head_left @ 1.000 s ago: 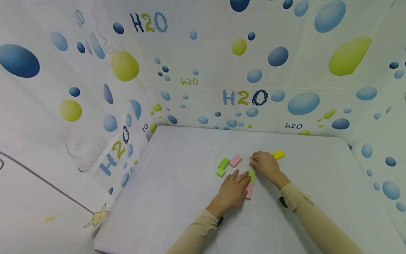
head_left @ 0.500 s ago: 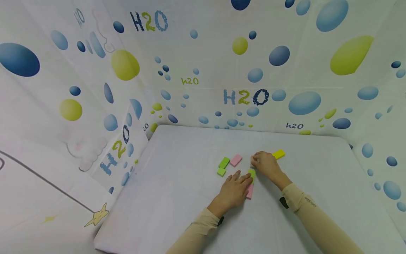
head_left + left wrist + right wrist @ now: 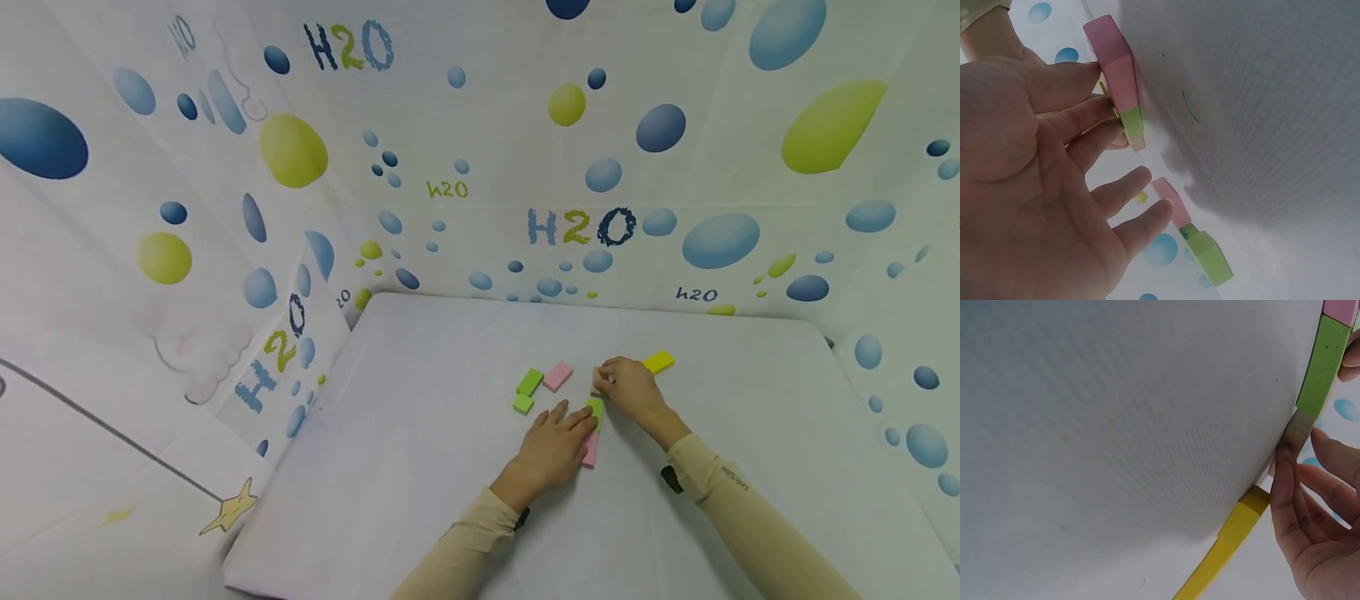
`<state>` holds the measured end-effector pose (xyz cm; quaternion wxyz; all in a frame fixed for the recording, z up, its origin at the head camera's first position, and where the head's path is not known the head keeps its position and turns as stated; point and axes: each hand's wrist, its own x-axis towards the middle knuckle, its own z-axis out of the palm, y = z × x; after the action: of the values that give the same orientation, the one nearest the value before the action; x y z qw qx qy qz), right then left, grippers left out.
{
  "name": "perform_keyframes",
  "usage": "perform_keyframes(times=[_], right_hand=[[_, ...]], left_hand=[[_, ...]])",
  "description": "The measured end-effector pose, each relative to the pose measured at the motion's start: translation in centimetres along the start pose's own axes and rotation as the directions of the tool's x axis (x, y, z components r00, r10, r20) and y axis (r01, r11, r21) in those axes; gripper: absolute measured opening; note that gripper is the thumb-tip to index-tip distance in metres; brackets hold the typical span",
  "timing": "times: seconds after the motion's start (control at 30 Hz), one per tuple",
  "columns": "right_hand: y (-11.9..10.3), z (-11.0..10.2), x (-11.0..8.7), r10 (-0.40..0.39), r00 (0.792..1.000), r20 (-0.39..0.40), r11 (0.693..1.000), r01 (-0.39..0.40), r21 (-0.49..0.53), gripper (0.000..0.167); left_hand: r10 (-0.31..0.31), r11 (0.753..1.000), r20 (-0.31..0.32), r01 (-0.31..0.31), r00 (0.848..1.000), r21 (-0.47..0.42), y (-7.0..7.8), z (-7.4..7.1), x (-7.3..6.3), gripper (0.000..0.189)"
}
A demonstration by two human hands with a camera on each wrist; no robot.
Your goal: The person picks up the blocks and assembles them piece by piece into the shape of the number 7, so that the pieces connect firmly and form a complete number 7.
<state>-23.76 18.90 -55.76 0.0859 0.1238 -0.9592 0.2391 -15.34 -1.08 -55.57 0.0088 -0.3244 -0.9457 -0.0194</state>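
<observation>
My left hand (image 3: 551, 454) lies with its fingers fairly straight, touching a row of blocks. In that row, a pink block (image 3: 590, 452) joins end to end with a light green block (image 3: 596, 410). The left wrist view shows the thumb beside the pink block (image 3: 1116, 69) and fingertips at the green one (image 3: 1133, 120). My right hand (image 3: 632, 392) pinches a small beige block (image 3: 1299, 428) between thumb and fingers, at the far end of the green block (image 3: 1324, 362). Its fingers partly cover the beige block.
Left of the row, on the white table (image 3: 390, 467), lie a pink block (image 3: 557, 377), a green block (image 3: 530, 382) and a small light green block (image 3: 523, 403). A yellow piece (image 3: 659, 362) lies beyond the right hand. A patterned cloth wall (image 3: 495, 125) stands behind.
My right fingers have shifted slightly, and more of the beige block shows at their tips. The left hand stays on the row of blocks.
</observation>
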Motion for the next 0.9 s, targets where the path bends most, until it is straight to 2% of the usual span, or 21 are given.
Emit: perform_keyframes(times=[0.47, 0.9], right_hand=[[-0.39, 0.02, -0.25, 0.035, 0.999, 0.027, 0.999, -0.035, 0.000, 0.032], [-0.17, 0.28, -0.66, 0.017, 1.000, -0.010, 0.999, -0.017, 0.035, 0.031]], left_hand=[[0.008, 1.000, -0.014, -0.008, 1.000, -0.005, -0.08, -0.11, -0.30, 0.046], [0.010, 1.000, -0.007, -0.010, 1.000, -0.009, -0.21, -0.11, -0.47, 0.047]])
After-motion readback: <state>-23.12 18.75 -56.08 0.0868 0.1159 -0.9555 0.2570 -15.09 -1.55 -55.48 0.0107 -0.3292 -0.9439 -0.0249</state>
